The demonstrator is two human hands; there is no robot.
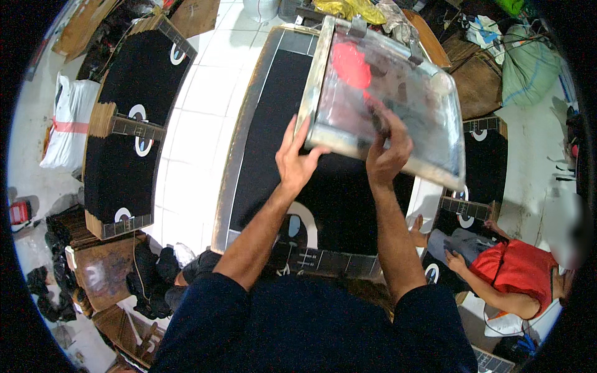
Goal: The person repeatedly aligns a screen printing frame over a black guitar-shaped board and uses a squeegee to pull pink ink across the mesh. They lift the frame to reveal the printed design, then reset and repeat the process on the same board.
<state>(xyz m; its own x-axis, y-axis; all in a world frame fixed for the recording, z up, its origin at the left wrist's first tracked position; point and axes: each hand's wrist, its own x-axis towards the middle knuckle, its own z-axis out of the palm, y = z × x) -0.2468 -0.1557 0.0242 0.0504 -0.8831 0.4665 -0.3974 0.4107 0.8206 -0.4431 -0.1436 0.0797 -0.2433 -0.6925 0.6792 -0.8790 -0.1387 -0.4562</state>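
Note:
A screen-printing frame [373, 152] with a pale, worn border is tilted above the black fabric panel [267, 124] on the board in front of me. My left hand [297, 155] grips its near left corner, fingers along the side and thumb at the near edge. Bright pink-red ink [351, 65] lies in a blob on the upper left of the smeared grey mesh. Over the mesh, my right hand [388, 146] has its fingers bent together just below the ink. Something small and dark shows between those fingers, too blurred to name. A white ring-shaped eye print [305, 217] shows on the fabric.
Boards with black fabric and eye prints [124, 158] stand in a row at left; similar boards [485, 155] are at right. Close by on the right sits a person in red [516, 273]. A green sack [528, 68] and yellow cloth [351, 9] lie at the back.

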